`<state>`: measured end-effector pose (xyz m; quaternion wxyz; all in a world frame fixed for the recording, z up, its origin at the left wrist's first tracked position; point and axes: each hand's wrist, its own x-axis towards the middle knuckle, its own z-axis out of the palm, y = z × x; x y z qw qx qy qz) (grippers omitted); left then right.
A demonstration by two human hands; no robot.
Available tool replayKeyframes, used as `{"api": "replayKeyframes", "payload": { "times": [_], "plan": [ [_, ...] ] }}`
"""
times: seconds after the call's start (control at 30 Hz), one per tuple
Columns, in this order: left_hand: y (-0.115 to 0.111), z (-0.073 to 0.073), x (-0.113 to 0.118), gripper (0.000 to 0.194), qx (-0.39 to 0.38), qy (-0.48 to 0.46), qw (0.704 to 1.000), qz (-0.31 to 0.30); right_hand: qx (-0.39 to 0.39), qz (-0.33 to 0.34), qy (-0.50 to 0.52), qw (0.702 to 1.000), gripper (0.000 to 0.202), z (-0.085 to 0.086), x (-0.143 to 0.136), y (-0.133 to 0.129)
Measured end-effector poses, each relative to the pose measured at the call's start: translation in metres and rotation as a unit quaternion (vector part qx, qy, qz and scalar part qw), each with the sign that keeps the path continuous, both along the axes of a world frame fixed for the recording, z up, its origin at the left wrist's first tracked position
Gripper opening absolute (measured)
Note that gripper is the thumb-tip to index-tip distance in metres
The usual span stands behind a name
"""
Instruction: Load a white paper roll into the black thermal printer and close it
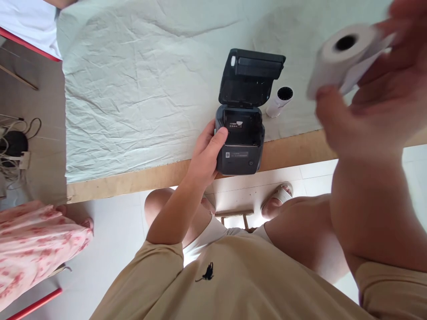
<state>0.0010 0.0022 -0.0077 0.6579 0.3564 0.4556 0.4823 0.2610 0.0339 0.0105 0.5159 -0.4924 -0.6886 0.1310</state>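
A black portable printer (239, 153) lies at the table's front edge with its lid (250, 75) raised and its paper compartment exposed. My left hand (208, 151) grips its left side, the thumb over the compartment's rim. Up at the right, my right hand (376, 93) holds a white paper roll (343, 53) with a dark core hole; a loose flap of paper hangs at its right side. The fingers there are partly blurred. Just right of the printer, a small white tube (278, 104) with a dark round opening stands on the cloth.
A wrinkled pale green cloth (140, 89) covers the wooden table (133, 183). Cables (13, 155) lie at the far left. Pink floral fabric (40, 240) and a red bar (36, 304) are at the lower left. Part of another person's arm shows at the top left.
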Motion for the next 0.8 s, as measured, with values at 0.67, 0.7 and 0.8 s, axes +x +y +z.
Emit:
{"api": "replayKeyframes", "payload": {
  "times": [0.67,0.7,0.8],
  "plan": [
    [0.001,-0.004,-0.006,0.067,0.040,-0.018,0.997,-0.059,0.076,0.175,-0.164,0.968,0.018,0.001,-0.065,-0.026],
    [0.001,-0.005,-0.008,0.070,0.043,-0.008,0.997,-0.064,0.072,0.181,-0.153,0.969,0.016,0.000,-0.066,-0.026],
    [0.001,-0.007,-0.010,0.074,0.029,0.027,0.997,-0.066,0.105,0.152,-0.061,0.981,0.015,0.001,-0.066,-0.024]
  ]
}}
